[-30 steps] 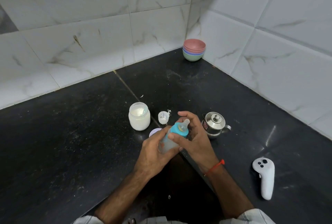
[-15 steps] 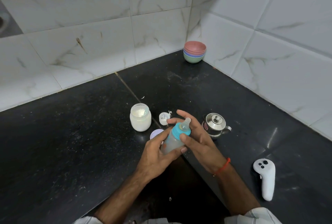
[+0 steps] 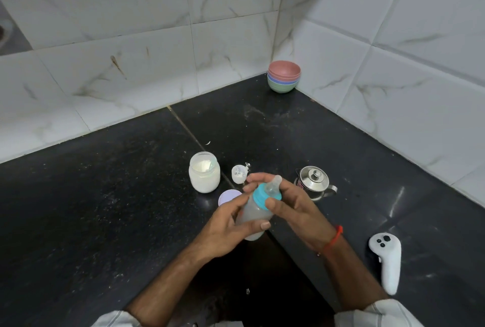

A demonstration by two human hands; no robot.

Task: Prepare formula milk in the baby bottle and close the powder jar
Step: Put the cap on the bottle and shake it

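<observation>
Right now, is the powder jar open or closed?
Open. The powder jar stands upright with a bare mouth showing white powder inside, and its pale lid lies flat on the counter beside it, partly hidden behind the left hand.

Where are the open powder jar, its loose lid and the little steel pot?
powder jar [image 3: 204, 179], head view, on its glass side wall.
jar lid [image 3: 227, 196], head view, on its flat lilac top.
steel pot [image 3: 314, 182], head view, on its domed lid.

We hold the tilted baby bottle [image 3: 253, 215] in our left hand [image 3: 225, 231]; our right hand [image 3: 294, 206] pinches its teal collar [image 3: 263, 195] above the surface [image 3: 105, 208].
</observation>
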